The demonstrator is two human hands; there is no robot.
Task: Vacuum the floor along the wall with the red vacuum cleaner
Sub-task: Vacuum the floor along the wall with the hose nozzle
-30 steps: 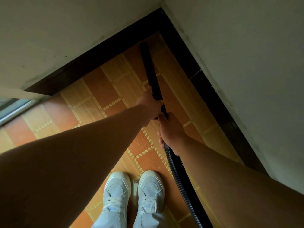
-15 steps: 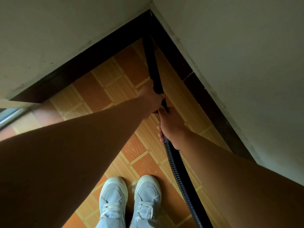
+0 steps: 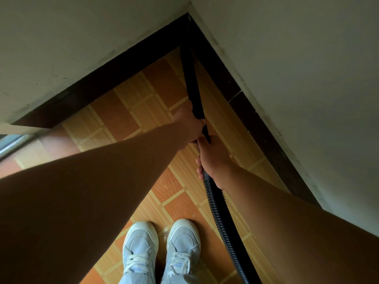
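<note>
Fingers (image 3: 199,161) of the right hand (image 3: 213,158) are curled tightly round the vacuum cleaner's black line, just where the hose meets the tube. The left hand (image 3: 189,124) grips the tube immediately ahead of it, and the two hands touch.

Nearest the camera, two pale lace-up shoes (image 3: 141,247) stand side by side on the floor (image 3: 123,111), which is laid in orange and tan wood-look tiles. One ribbed black hose (image 3: 219,212) rises from the bottom edge, passing right of the right shoe and up into the right hand. Two bare forearms reach forward, one from each side.

Beyond the hands runs one rigid tube (image 3: 191,78), smooth, matte black and narrow. It slants away and down toward the room's corner. Its far end lies at floor level against the dark skirting (image 3: 254,119), where the two skirting strips meet; the tip itself is lost in shadow. Of the cleaner, only these black parts show.

Two off-white walls (image 3: 297,68) close the corner. A metal rail (image 3: 12,144) crosses the left edge.
</note>
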